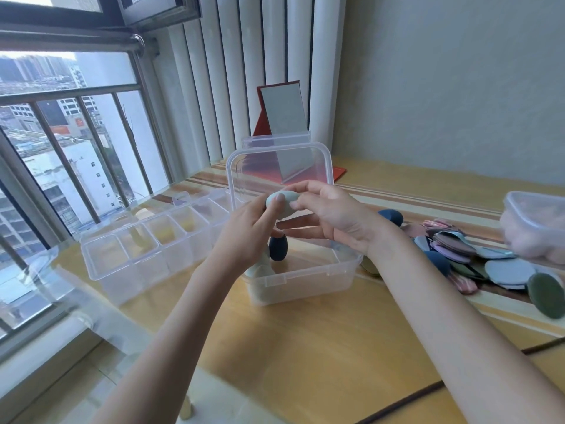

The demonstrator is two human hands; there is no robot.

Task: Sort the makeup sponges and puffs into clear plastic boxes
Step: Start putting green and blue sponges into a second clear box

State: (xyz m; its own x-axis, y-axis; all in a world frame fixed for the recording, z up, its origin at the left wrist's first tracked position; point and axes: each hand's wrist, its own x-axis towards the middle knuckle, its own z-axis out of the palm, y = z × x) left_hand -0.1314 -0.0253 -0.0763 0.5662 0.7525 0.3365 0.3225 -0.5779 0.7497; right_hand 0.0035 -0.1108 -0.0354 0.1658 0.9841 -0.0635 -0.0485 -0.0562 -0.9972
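Both hands hold a pale green egg-shaped sponge (pixel 282 199) above the open clear box (pixel 301 278). My left hand (pixel 247 232) grips its left end with thumb and fingers. My right hand (pixel 328 214) pinches its right end. Inside the box a dark blue sponge (pixel 278 247) stands upright, and a pale green sponge (pixel 260 270) lies at the box's left corner, partly hidden by my left wrist. The box's lid (pixel 279 174) stands up behind my hands. A heap of flat puffs and sponges (pixel 477 258) lies on the table to the right.
A long clear divided box (pixel 146 249) with its lid open sits left of the open box. A clear tub with pink puffs (pixel 535 231) stands at the right edge. A red-framed mirror (pixel 284 111) leans at the back. The window railing runs along the left.
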